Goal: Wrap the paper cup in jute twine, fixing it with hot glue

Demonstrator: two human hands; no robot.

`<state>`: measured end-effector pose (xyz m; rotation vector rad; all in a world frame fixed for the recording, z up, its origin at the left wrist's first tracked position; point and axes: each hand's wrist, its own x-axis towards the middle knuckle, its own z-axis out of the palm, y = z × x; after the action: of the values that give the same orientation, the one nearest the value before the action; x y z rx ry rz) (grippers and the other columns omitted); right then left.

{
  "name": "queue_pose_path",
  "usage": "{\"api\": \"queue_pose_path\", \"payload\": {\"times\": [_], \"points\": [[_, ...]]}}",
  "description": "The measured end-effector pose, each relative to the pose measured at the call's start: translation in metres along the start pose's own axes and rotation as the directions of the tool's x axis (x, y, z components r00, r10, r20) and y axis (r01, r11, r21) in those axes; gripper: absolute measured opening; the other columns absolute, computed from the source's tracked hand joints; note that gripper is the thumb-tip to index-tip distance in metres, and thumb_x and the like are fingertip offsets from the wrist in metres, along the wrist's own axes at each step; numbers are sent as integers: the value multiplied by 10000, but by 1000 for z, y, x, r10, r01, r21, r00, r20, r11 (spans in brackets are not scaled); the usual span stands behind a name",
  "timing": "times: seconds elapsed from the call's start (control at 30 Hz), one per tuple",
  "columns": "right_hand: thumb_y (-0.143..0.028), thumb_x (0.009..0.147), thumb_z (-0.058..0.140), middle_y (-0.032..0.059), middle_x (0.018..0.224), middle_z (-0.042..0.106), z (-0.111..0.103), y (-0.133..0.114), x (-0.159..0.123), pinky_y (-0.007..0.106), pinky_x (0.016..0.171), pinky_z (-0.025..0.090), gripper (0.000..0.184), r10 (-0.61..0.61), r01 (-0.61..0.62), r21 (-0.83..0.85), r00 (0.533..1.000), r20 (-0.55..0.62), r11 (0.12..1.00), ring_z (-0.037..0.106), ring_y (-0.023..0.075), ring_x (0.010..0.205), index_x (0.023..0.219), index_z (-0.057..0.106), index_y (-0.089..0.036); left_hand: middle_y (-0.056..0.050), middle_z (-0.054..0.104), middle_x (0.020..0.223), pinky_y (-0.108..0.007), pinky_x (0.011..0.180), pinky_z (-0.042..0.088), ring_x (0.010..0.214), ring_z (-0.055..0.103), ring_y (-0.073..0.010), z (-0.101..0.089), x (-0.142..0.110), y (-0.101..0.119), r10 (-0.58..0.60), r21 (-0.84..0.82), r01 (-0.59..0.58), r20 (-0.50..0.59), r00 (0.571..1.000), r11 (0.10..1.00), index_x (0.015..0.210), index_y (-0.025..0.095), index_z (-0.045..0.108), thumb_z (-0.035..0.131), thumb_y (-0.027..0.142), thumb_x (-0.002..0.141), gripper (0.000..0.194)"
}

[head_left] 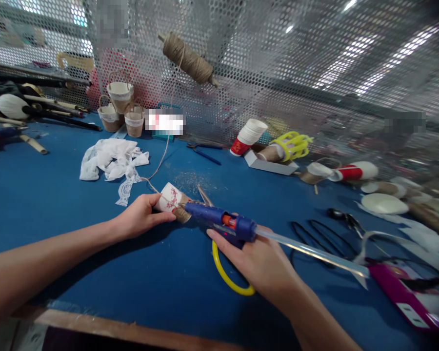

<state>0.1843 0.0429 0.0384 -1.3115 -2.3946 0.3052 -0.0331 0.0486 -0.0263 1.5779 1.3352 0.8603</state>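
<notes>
My left hand (144,213) grips a small white paper cup (170,196) with a red floral print, lying tilted, its lower end wrapped in brown twine. My right hand (256,256) is closed round a blue hot glue gun (219,218), and a long clear glue stick (310,252) sticks out of its back. The gun's nozzle points at the cup by the wrapped part; whether it touches I cannot tell. Twine (163,155) runs from the cup up to a spool (188,57) on the mesh. Yellow-handled scissors (229,278) lie partly hidden beneath the gun and my right hand.
White lace (111,158) lies behind my left hand. Farther back are twine-covered baskets (120,95), pliers (207,152), stacked paper cups (249,135) and a white box lid (270,165). At right lie black cables (314,239) and a purple power strip (406,297).
</notes>
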Motion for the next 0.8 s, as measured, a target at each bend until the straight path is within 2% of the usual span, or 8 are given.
{"api": "queue_pose_path", "payload": {"times": [0.27,0.47,0.63,0.8], "points": [[-281,810,484,114,748,690,-2,3,1,337,641,527,240,-97,99,-193,995,19,976,660,246,719,802,673,-133,-50,678,832,-271,677,464,727,590,-163,0,-1,-2,33,-25,-33,6,999,999,843,111,600,597,340,690,275],[-288,838,447,72,643,663,-2,5,3,301,580,510,269,-111,114,-245,993,24,963,643,211,627,781,679,-162,-44,680,833,-260,662,471,721,599,-163,1,-2,-4,57,-20,-57,14,998,998,846,117,601,593,348,698,274],[-295,835,445,77,687,675,-3,3,2,301,595,511,266,-111,115,-199,993,33,973,641,206,645,804,675,-165,-42,680,821,-260,661,471,720,601,-166,0,-2,-1,56,-7,-56,5,998,998,834,118,596,598,344,692,267],[-297,809,485,70,719,682,-4,-1,0,286,615,513,217,-48,50,-91,998,29,995,644,193,663,798,658,-167,-41,681,820,-265,671,469,718,596,-159,1,-2,1,48,-4,-48,-1,999,999,830,124,595,599,313,687,237]]}}
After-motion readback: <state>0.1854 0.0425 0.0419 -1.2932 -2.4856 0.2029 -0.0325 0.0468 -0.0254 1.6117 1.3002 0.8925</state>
